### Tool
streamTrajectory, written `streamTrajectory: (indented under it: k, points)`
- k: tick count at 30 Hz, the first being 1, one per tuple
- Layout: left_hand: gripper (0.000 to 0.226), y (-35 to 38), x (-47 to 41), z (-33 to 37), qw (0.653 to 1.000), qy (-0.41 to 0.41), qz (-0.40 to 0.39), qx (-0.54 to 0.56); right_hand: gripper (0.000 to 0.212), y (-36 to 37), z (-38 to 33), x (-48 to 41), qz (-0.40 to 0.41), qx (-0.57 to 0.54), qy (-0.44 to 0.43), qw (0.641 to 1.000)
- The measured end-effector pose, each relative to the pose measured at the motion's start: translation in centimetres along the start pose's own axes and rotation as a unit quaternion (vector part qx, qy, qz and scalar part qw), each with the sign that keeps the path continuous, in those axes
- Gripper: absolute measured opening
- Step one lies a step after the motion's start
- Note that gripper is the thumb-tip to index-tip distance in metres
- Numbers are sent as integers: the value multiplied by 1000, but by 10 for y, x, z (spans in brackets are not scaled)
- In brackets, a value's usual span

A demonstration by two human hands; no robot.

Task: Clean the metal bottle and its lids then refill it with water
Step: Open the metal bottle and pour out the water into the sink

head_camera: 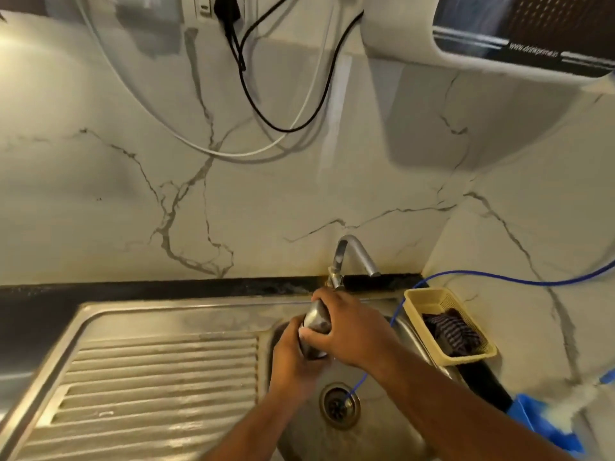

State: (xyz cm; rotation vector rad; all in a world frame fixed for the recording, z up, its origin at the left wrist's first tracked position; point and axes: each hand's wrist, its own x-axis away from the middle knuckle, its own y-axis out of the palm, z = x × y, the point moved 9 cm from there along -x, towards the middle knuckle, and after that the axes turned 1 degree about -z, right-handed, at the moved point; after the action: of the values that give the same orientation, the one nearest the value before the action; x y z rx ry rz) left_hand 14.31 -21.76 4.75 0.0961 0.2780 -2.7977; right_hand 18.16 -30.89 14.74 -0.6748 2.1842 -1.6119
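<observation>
We hold the metal bottle [315, 322] over the sink [166, 314], left hand [294, 359] gripping its near end, right hand [351, 331] curled over the far end; turning it slowly under the tap [357, 252] just beyond our knuckles should rinse it evenly. A blue tube [499, 277] trailing under our right wrist to the drain [339, 405] could snag; a yellow basket [414, 311] sits just right.

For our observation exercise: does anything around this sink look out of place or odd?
Yes: a thin blue tube runs in from the right, past the yellow basket, and dips into the sink drain beneath the hand-held metal bottle; an odd place for a hose end.
</observation>
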Motion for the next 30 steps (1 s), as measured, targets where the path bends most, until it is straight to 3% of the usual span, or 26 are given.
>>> streamTrajectory:
  k: [5, 10, 15, 18, 20, 23, 26, 30]
  points:
    - [51, 39, -7, -36, 998, -62, 26, -20, 51, 29, 42, -23, -51, 32, -37, 998]
    - [52, 76, -29, -72, 991, -111, -49, -57, 47, 54, 86, -47, -107, 1, -131, 986]
    - [57, 87, -40, -78, 993, -87, -29, -75, 46, 59, 107, -55, -34, -12, -182, 983]
    - [67, 99, -49, -117, 993, -68, -17, -98, 50, 100, 139, -54, 50, -115, -174, 977]
    - [68, 96, -51, -137, 991, -49, -4, -128, 59, 128, 167, -54, 88, -259, -132, 953]
    - [69, 97, -51, -163, 991, -32, 24, -130, 70, 181, 189, -59, 40, -497, -90, 862]
    - [65, 104, -47, -172, 990, -26, 20, -136, 76, 205, 197, -56, 58, -558, -82, 823]
    - [63, 111, -44, -174, 990, -12, 3, -142, 60, 207, 199, -37, 113, -559, -114, 814]
